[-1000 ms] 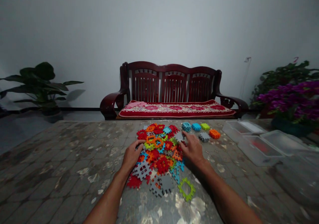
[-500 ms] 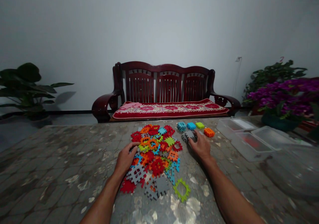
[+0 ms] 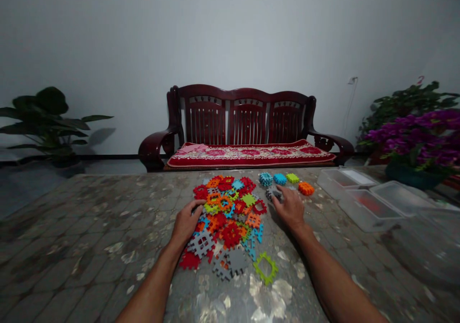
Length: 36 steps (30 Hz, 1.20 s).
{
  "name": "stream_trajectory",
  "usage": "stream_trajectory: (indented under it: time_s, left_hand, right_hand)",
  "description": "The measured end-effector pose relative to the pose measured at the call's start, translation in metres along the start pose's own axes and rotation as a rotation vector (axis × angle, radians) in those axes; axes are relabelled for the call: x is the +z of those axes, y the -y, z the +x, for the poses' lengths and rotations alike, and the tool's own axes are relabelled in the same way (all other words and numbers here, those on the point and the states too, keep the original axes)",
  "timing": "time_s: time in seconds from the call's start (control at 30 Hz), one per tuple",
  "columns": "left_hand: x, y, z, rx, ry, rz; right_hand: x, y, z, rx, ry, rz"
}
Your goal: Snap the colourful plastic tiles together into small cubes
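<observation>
Left hand and right hand at a heap of colourful interlocking plastic tiles, on a stone-patterned table

Left fingers curled, loosely clenched at the heap's near side; right fingers bent downward, touching a small stack of grey tiles just beyond the heap. Real hold on any tile hard to tell from this view, for both hands. Close by, sorted stacks in teal, blue, green and orange in a loose row. Further right, transparent plastic boxes. Behind the table, a dark red wooden bench with a red patterned cushion.
</observation>
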<state>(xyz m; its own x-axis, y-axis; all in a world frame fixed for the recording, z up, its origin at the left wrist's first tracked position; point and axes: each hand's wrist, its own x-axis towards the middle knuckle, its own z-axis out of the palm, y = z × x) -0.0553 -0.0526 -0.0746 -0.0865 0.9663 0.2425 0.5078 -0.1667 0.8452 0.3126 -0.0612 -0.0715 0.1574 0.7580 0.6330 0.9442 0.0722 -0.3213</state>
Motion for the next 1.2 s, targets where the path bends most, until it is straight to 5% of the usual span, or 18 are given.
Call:
stream_trajectory:
  time_s: [0.3,0.6,0.97,1.2]
  left_hand:
    - [0.0,-0.003,-0.001,-0.019,-0.07,-0.033]
    - [-0.001,-0.007,-0.001,-0.037,-0.083,-0.11]
    - [0.002,-0.003,-0.001,-0.049,-0.09,-0.079]
    - [0.001,-0.001,0.0,-0.047,-0.07,-0.05]
  right_hand:
    - [-0.01,0.094,-0.028,-0.351,0.287,0.43]
    - [-0.015,0.163,-0.043,-0.677,0.564,0.529]
    - [-0.003,0.172,-0.054,-0.728,0.526,0.484]
    - [-0.007,0.16,-0.048,-0.519,0.477,0.754]
